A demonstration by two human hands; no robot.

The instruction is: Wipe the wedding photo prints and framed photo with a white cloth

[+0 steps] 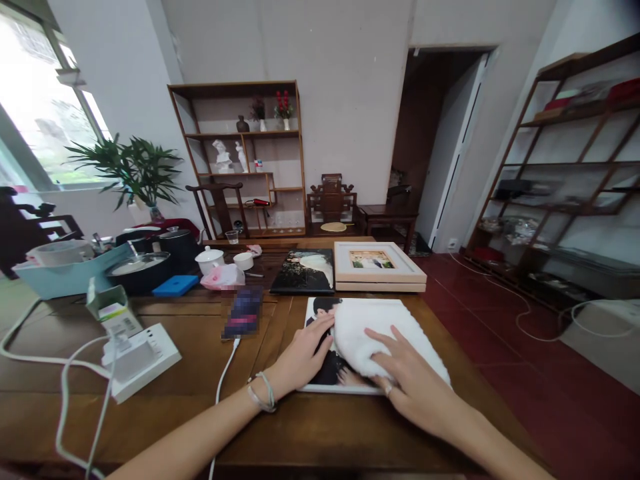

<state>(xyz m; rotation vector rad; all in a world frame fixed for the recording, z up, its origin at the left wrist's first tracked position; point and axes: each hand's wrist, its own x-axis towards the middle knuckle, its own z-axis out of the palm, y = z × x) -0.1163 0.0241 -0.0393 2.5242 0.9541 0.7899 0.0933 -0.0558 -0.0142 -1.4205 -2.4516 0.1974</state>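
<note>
In front of me on the table lies a photo panel with a white edge, showing a dark-suited figure. My left hand rests flat on its left part, fingers stretched out and held close to the towel. A fluffy white towel covers the panel's right side and reaches past its right edge. My right hand presses into this towel, its fingers bent into the pile and gripping it. Part of the picture is hidden beneath the towel and both hands.
Behind the panel lie a dark photo panel and stacked pale frames. Left of my hands are a phone on a white cable, a white power strip and a blue box. Pots and white cups stand farther back.
</note>
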